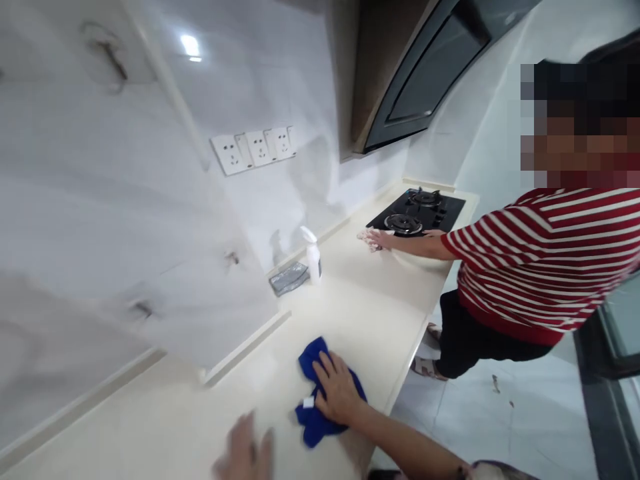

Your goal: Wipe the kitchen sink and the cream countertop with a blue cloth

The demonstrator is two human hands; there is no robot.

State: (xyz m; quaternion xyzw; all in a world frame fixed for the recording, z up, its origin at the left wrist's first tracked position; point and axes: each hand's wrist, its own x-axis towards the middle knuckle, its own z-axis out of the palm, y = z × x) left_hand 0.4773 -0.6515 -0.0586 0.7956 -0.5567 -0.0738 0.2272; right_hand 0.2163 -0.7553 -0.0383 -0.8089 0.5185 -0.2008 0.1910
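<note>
On the near stretch of the pale counter (365,300), my right hand (340,393) lies palm-down over a blue cloth (317,428). Grip, right: fingers extended and slightly parted across the fabric, pressing rather than clenching; the underside of the palm is hidden from me. The cloth is bunched, its lobes spilling past the hand, with a white tag (309,402) beside the thumb. Grip, left: my left hand (245,448) is blurred at the bottom of the view, fingers apart, nothing visible in it; whether it touches the surface I cannot tell.

Surroundings: a white spray bottle (313,261) stands upright beyond the cloth, just beside a grey packet (290,279) near the wall. Farther along, a co-worker's hand (381,239) rests at a pale cloth (367,235) next to the black hob (385,217).

Handling notes, my judgement: folds spread flat under the palm should give more even contact than this bunching. Pressure is best shared between palm and fingers, keeping the fabric from slipping over the front edge (411,353).
</note>
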